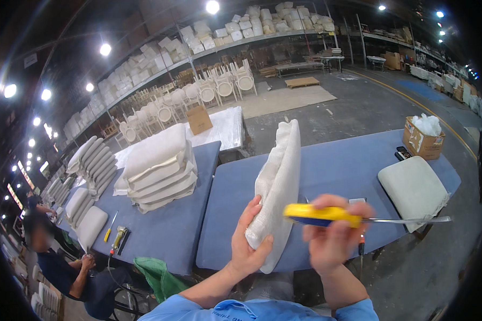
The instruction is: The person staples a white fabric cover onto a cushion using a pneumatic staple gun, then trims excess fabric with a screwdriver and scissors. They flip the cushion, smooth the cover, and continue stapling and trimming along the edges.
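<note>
A pale fabric-covered seat cushion [286, 182] is tilted up on its edge over the blue padded table, its gathered underside edge showing on the left. My left hand [249, 241] grips its lower left edge, thumb and fingers wrapped round it. Just right of the cushion, my right hand [334, 235] is closed round the yellow and blue handle of a screwdriver [321, 214], somewhat smeared by motion. Its long metal shaft points right, away from the cushion, and the handle's butt end is near the cushion's face.
Another pale cushion [415, 187] lies at the right of the blue table [353, 155], near a cardboard box [420, 142] of white stuffing. Stacked cushions [163, 171] and a pneumatic staple gun [120, 235] are on the left table. A co-worker [72, 267] sits beyond a green cloth [158, 278].
</note>
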`<state>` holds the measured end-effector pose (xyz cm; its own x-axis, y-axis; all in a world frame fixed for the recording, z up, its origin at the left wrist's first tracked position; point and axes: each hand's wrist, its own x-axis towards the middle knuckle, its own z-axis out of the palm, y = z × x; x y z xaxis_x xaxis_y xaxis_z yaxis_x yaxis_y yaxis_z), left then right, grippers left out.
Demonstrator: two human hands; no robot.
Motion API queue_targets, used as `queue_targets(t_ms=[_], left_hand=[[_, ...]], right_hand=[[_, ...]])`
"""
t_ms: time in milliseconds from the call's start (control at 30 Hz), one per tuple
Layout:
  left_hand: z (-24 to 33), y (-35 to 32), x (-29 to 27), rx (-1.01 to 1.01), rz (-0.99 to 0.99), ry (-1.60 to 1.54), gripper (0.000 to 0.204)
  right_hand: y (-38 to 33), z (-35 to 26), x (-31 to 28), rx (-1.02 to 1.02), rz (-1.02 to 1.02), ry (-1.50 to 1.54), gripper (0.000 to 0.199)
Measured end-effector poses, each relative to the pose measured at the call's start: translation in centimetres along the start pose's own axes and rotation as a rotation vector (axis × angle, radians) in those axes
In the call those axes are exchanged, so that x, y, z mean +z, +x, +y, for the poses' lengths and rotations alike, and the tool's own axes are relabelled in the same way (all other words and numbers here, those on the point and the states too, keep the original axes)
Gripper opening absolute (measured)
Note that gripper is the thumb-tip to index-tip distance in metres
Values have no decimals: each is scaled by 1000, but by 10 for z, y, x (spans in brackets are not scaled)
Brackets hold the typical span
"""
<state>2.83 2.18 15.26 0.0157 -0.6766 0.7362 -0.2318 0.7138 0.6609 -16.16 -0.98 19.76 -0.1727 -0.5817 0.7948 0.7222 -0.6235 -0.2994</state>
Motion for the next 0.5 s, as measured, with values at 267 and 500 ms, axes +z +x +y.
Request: queue_targets(t_ms=[267, 500], left_hand=[[1, 0, 1, -31, 7, -24, 73], [3, 6, 10, -37, -33, -15, 73]], right_hand=[[3, 7, -20, -28, 80, -57, 24], [-7, 33, -18, 96, -108, -243, 23]])
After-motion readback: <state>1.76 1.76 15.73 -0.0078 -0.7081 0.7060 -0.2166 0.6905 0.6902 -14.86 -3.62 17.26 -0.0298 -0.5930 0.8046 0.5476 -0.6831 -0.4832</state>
